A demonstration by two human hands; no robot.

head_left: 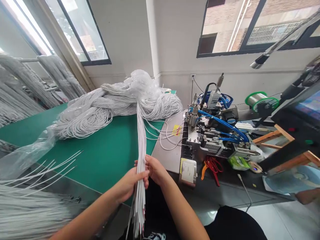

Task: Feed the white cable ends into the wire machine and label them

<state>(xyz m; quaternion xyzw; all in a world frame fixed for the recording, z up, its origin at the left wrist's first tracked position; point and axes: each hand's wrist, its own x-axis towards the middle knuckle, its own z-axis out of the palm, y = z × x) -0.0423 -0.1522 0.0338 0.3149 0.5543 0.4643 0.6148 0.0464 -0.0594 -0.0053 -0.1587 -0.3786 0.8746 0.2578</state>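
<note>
A bundle of white cables runs from the pile at the back of the table down toward my lap, its cut ends hanging below my hands. My left hand is wrapped round the bundle from the left, thumb across the front. Just above and to the right, my right hand also grips the bundle, with some fingers hidden behind it. Behind them lies a large heap of coiled white cables, partly covered by clear plastic wrap.
Right of the green table stands a machine with blue air hoses. Several cables loop toward it across a metal plate. Red-handled pliers and a wire spool are nearby. More white cables lie at lower left.
</note>
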